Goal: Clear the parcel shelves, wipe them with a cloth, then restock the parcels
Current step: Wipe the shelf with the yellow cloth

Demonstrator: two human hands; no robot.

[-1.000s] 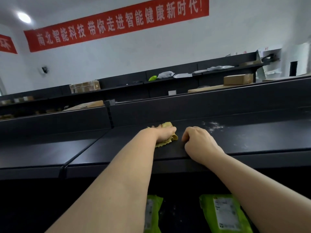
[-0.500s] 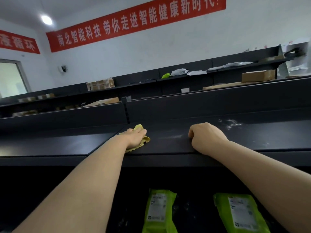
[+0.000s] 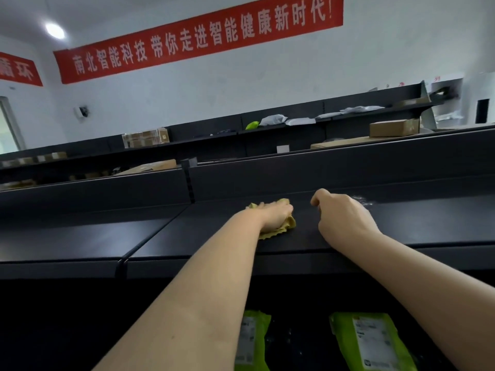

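Banners and fittings on the far white wall

A long red banner (image 3: 198,40) with white Chinese characters slants across the white wall (image 3: 267,84); the end of a second red banner (image 3: 18,69) shows at far left. A round ceiling light (image 3: 55,30) glows above them, a small dark device (image 3: 81,111) is mounted on the wall below, and a dark opening (image 3: 482,111) stands at far right.

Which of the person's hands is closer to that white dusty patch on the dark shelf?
Right. The right hand rests right beside the white dusty patch, on its left; the left hand presses the yellow cloth farther left.
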